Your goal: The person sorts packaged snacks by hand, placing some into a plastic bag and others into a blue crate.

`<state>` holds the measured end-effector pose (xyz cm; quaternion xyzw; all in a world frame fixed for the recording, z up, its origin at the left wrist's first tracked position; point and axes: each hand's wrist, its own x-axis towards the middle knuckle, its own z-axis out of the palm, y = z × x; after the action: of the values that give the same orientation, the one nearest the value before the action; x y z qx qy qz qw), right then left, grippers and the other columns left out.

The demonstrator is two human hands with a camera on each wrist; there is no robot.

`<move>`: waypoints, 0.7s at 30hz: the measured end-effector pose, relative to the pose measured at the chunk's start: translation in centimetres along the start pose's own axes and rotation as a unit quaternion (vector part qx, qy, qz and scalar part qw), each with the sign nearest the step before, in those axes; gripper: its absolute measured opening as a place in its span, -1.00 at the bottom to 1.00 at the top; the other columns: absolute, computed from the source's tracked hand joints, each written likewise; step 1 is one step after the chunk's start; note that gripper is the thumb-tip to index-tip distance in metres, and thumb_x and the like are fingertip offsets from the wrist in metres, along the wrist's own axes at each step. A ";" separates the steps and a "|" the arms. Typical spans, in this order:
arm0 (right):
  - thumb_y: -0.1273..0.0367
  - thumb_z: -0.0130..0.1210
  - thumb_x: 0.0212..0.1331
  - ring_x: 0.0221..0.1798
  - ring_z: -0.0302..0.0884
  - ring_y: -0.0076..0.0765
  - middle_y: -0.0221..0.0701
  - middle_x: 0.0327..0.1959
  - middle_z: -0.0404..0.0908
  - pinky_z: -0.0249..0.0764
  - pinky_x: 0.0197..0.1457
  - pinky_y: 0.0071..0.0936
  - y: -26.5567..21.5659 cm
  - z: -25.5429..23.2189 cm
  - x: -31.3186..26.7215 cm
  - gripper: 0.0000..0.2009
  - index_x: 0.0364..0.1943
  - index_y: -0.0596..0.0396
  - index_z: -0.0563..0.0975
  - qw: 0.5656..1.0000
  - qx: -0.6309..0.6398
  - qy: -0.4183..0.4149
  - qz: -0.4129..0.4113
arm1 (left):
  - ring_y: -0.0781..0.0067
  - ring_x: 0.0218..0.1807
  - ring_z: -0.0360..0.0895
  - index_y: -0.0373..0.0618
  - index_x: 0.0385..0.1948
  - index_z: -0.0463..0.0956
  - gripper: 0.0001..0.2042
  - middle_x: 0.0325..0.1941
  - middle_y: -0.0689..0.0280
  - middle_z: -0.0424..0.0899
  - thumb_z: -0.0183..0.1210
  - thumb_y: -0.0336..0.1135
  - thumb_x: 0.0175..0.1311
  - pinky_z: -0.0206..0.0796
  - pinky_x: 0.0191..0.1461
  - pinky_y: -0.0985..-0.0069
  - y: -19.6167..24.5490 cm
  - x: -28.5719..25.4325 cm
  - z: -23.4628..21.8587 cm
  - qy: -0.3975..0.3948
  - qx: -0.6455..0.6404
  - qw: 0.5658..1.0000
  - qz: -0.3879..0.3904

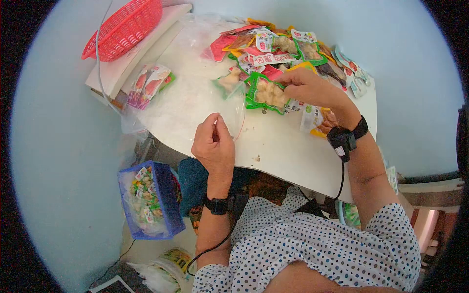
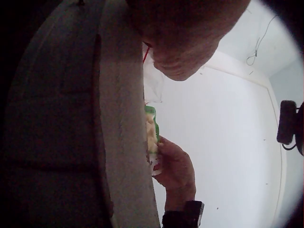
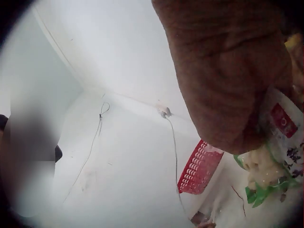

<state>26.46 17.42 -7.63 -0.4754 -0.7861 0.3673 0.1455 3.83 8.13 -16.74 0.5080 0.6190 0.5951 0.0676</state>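
Note:
My left hand (image 1: 213, 144) pinches the near edge of a clear plastic bag (image 1: 238, 119) that lies on the white table; a thin red line runs along the bag's edge. Inside the bag's far part shows a snack packet (image 1: 229, 80) with pale contents. With thumb and fingers, my right hand (image 1: 312, 88) grips the right side of a green-edged snack packet (image 1: 270, 94), its pale pieces visible through the window. This packet is tilted close beside the bag's opening. In the right wrist view, the same green-edged packet (image 3: 266, 173) shows below the right hand (image 3: 228, 80).
A heap of mixed snack packets (image 1: 278, 46) covers the table's far right. Purple-and-red packets (image 1: 149, 85) lie at the left, near a red plastic basket (image 1: 124, 29) on a white ledge. Below the table edge stands a blue box (image 1: 168, 202) full of small packets.

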 end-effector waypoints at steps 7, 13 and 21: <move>0.36 -0.02 0.14 -0.46 0.32 -0.81 -0.72 -0.50 0.45 0.29 -0.42 -0.71 -0.2 -0.2 0.2 -0.65 -0.01 0.12 0.60 0.996 0.067 -0.037 0.050 | 0.52 -0.52 0.54 -0.21 -0.29 0.64 -0.89 -0.46 0.23 0.66 0.23 -0.45 0.17 0.38 -0.43 0.57 0.0 0.0 -0.1 0.003 0.003 1.000 0.021; 0.25 0.13 0.16 -0.38 0.38 -0.78 -0.68 -0.38 0.55 0.33 -0.33 -0.71 -0.2 0.2 0.0 -0.68 -0.09 0.16 0.62 0.993 0.057 0.010 0.100 | 0.53 -0.52 0.54 -0.22 -0.29 0.63 -0.89 -0.46 0.23 0.66 0.23 -0.46 0.16 0.37 -0.43 0.56 0.1 0.1 -0.2 -0.003 0.005 1.000 0.015; 0.23 0.27 0.10 -0.34 0.41 -0.79 -0.66 -0.35 0.59 0.34 -0.30 -0.71 0.2 -1.6 -0.1 -0.61 -0.06 0.21 0.59 0.990 0.030 -0.131 0.034 | 0.51 -0.52 0.52 -0.19 -0.30 0.63 -0.90 -0.45 0.26 0.64 0.23 -0.48 0.16 0.37 -0.43 0.55 0.2 0.1 -0.1 0.004 0.016 0.999 0.042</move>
<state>27.54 18.08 -6.66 -0.4450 -0.7705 0.4544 0.0431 3.83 8.13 -16.51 0.5323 0.6066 0.5896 0.0321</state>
